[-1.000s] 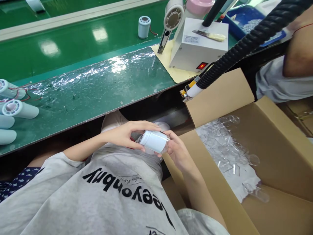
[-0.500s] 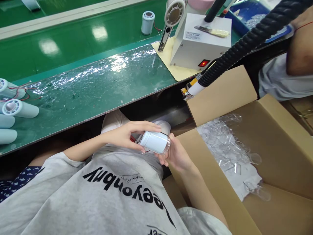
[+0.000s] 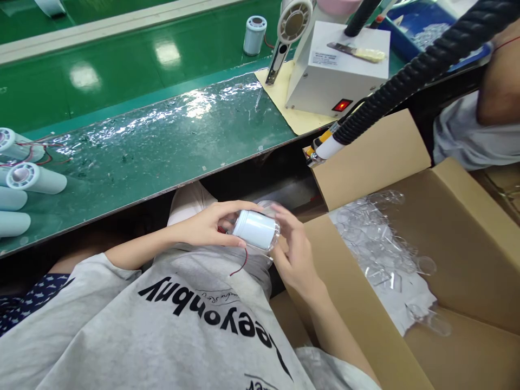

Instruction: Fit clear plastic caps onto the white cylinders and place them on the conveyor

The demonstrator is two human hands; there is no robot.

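A pale blue cylinder (image 3: pixel 255 229) with a clear cover round it lies sideways above my lap. My left hand (image 3: pixel 215 223) is wrapped round its left end, thumb below and fingers on top. From that end a thin red wire (image 3: pixel 242 266) hangs down. At the clear right end is my right hand (image 3: pixel 294 252), its fingers curved and somewhat blurred, touching the clear cover.
Several pale blue cylinders (image 3: pixel 44 180) with wires lie on the green bench (image 3: pixel 170 143) at left. Another cylinder (image 3: pixel 255 37) stands farther back. A white device (image 3: pixel 341 70), a black hose (image 3: pixel 410 67) and an open carton (image 3: pixel 467 244) are at right, beside another person's arm (image 3: pixel 498 92).
My right hand has shifted from under the cylinder's right end up to its side, its fingers raised. The red wire now hangs free below the cylinder.
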